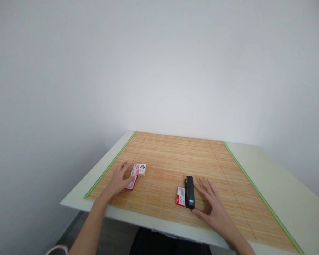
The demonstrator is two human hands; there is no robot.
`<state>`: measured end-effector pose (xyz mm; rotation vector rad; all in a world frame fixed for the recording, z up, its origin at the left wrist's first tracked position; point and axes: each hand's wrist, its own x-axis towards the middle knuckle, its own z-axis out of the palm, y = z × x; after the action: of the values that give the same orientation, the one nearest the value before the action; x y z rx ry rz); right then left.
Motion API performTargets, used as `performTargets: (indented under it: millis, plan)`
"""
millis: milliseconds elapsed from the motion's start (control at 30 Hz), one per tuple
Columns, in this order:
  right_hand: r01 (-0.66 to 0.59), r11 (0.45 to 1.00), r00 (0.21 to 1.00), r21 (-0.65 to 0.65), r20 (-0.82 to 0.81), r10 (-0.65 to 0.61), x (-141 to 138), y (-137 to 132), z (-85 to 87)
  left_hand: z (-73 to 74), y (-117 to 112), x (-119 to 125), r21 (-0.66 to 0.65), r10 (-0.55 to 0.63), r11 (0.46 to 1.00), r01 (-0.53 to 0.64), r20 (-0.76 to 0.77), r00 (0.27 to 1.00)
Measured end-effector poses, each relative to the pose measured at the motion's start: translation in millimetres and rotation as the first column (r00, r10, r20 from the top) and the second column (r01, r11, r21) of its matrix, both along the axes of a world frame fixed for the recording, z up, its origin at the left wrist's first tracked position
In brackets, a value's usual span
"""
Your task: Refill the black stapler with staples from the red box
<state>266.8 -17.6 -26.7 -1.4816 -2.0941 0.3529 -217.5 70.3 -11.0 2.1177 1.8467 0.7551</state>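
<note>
My left hand [118, 179] lies on a bamboo mat [172, 159], fingers spread, its thumb on a flat red staple box [131, 182]. A white and red box [138, 169] sits just past its fingertips. My right hand [211, 203] rests flat and open on the mat, thumb at the near end of a black stapler [190, 191]. Another red staple box [180, 196] lies against the stapler's left side.
The mat, edged with green tape [108, 165], covers a pale table [281, 187] set against a white wall. The table's near edge runs just in front of my forearms. A white curved object [55, 250] shows at the bottom left, below the table.
</note>
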Motion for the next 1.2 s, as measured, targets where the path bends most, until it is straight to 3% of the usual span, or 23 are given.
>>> performTargets:
  millis: [167,333,600,700,767,933,1033,1200]
  plan:
    - [0.002,1.000,1.000,-0.007,-0.019,-0.002,-1,-2,2.6,28.3,25,14,-0.097,-0.029,0.995,0.028,-0.009,1.000]
    - [-0.008,1.000,1.000,-0.005,-0.015,0.008,-2,-4,4.7,40.1,35,21,-0.140,-0.040,0.989,0.042,0.015,0.999]
    - [-0.008,1.000,1.000,-0.014,-0.028,0.008,-3,-4,8.3,59.7,27,28,-0.126,0.096,0.988,-0.088,0.057,0.994]
    - [-0.001,1.000,1.000,-0.026,-0.008,0.001,-4,-4,9.5,66.9,6,64,-0.095,0.085,0.993,-0.075,0.098,0.992]
    - [0.006,1.000,1.000,-0.029,0.006,-0.006,-5,-4,9.7,66.7,-12,103,-0.085,0.000,0.996,0.016,0.188,0.982]
    - [0.015,0.999,0.999,-0.029,0.029,-0.014,-5,-2,7.1,49.8,-50,193,-0.132,-0.121,0.978,0.161,0.273,0.955]
    - [0.004,0.999,0.999,-0.032,0.046,-0.003,-4,-2,4.8,40.1,-60,214,-0.176,-0.136,0.967,0.184,0.255,0.957]
    - [-0.006,0.999,0.996,-0.049,0.087,0.010,-5,-1,4.3,34.1,-64,213,-0.224,-0.163,0.944,0.244,0.325,0.932]
